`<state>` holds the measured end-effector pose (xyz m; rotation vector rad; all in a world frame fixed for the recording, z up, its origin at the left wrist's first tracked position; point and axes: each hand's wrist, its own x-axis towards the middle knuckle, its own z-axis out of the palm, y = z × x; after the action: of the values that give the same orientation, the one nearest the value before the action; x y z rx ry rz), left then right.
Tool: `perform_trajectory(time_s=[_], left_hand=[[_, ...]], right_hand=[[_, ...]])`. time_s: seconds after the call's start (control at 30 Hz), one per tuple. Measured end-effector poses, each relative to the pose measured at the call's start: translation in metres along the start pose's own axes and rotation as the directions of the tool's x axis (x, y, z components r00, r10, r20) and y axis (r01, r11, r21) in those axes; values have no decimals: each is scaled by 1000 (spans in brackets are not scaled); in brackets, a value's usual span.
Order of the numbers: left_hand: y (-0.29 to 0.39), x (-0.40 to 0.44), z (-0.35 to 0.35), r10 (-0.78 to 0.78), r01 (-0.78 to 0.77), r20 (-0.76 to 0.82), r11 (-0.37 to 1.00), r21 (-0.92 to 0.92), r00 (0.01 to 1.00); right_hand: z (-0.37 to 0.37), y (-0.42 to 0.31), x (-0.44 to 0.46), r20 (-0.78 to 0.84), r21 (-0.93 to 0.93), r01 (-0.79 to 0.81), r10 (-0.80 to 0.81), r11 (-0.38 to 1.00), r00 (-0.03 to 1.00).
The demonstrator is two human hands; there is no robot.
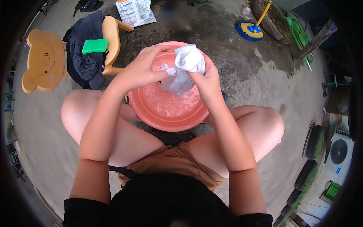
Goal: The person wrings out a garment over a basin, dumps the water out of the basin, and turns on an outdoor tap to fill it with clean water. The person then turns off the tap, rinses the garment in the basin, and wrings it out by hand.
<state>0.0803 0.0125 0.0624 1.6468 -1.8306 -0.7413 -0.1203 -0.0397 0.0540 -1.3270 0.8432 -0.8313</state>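
Note:
A wet white cloth (184,72) is bunched above the soapy water in a pink basin (168,124). My right hand (207,81) grips its right side, thumb in front, and the lower part of the cloth hangs down to the water. My left hand (145,65) is over the basin's left rim, its fingers and thumb apart, with the thumb tip close to the cloth's left edge. Whether that thumb touches the cloth I cannot tell. The basin stands on the ground between my bent legs.
Left of the basin, a yellow bear-shaped chair (44,60) bears dark clothes (87,28) and a green soap bar or box (95,45). Behind are a printed detergent bag (136,12) and a blue-yellow mop (250,30). A green hose (298,32) lies at right.

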Motion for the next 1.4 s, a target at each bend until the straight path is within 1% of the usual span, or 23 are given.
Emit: perform_trajectory(time_s=[0.1,0.13,0.2,0.3,0.33,0.43,0.5,0.53,0.63,0.67,0.73,0.8,0.87,0.93,1.0,1.03,1.1,1.13,1.23,1.27,1.3,1.37,1.4], left_hand=[[11,-9,36,31,-26,194,999,-29,981],[17,-10,51,72,-41,147,978,-206,987],[29,-8,75,139,-101,34,844,-527,990],[39,-2,80,-149,208,145,687,-696,978],[43,-3,80,-143,157,80,696,-700,987],[35,-2,86,-49,119,116,683,-721,992],[38,-7,93,-69,24,-31,679,-734,997],[39,-9,95,-80,-21,-102,678,-735,992],[19,-9,104,-238,292,169,751,-592,956],[15,-10,110,-247,280,136,773,-569,959],[18,-11,110,-259,256,68,815,-520,963],[24,-11,103,-340,381,171,805,-454,925],[26,-11,99,-353,410,210,801,-435,912],[26,-11,98,-299,354,188,808,-471,935],[29,-12,96,-255,256,78,806,-534,964],[31,-13,94,-234,205,22,801,-562,972],[36,-12,79,-258,239,56,766,-596,965],[38,-11,71,-269,256,73,748,-612,960],[34,-6,51,-347,316,143,514,-797,927],[41,-9,42,-337,267,129,404,-875,932],[41,-9,39,-325,251,134,350,-903,936],[38,-9,36,-298,218,142,238,-946,944],[40,-10,38,-268,183,127,196,-964,955]], right_hand=[[9,-22,-5,-34,175,167,-163,970,986],[12,-30,-7,-27,168,205,-203,964,979],[13,-37,-11,33,248,139,-152,959,988],[10,-45,-16,122,372,-15,-32,928,992],[9,-43,-13,156,410,-50,-16,911,988],[13,-42,-10,182,467,-117,34,877,983],[18,-42,-11,167,516,-158,82,842,983],[25,-44,-10,87,520,-144,115,842,990],[24,-35,-5,169,508,-188,116,841,979],[29,-34,-6,90,471,-134,103,872,991],[26,-33,-4,114,508,-167,126,845,985],[27,-36,-4,96,525,-177,149,832,984],[28,-38,-4,78,570,-203,193,796,978],[25,-38,-2,110,594,-222,195,773,975],[18,-34,1,191,596,-240,156,766,969],[19,-34,3,155,569,-211,148,795,977],[21,-38,5,84,508,-155,130,847,988],[9,-36,4,193,468,-177,96,866,977],[0,-24,-2,171,75,48,-60,996,983],[-10,-8,0,280,-79,-2,24,997,960],[-4,-4,-7,319,-238,95,-15,967,948],[3,-5,-14,594,-369,150,109,917,797],[10,-1,-20,535,-401,131,116,907,837]])
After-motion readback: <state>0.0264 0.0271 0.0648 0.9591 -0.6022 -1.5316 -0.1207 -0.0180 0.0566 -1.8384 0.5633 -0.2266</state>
